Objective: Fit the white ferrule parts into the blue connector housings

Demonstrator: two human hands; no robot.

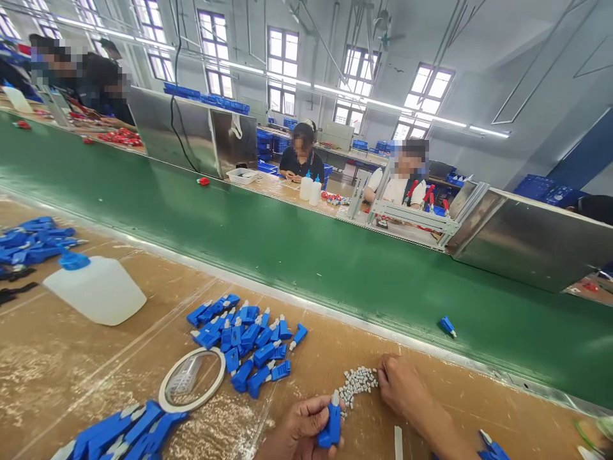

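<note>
My left hand (304, 427) is closed around a blue plastic part (330, 427) with a pale grey tip pointing up. To the right of it, my right hand (401, 386) rests its fingertips at the edge of a heap of small grey pieces (359, 381). Those fingers are curled together, and whatever they may hold is hidden. Beyond my left hand lies a loose pile of similar blue parts (253, 333) with pale tips. Further blue parts (129, 434) lie at the lower left.
A roll of tape (218, 390) and a white bottle with a blue cap (108, 291) stand on the brown worktop (191, 281). Past its metal edge runs a green belt (287, 236) carrying a blue part (447, 326). Several people sit across the belt.
</note>
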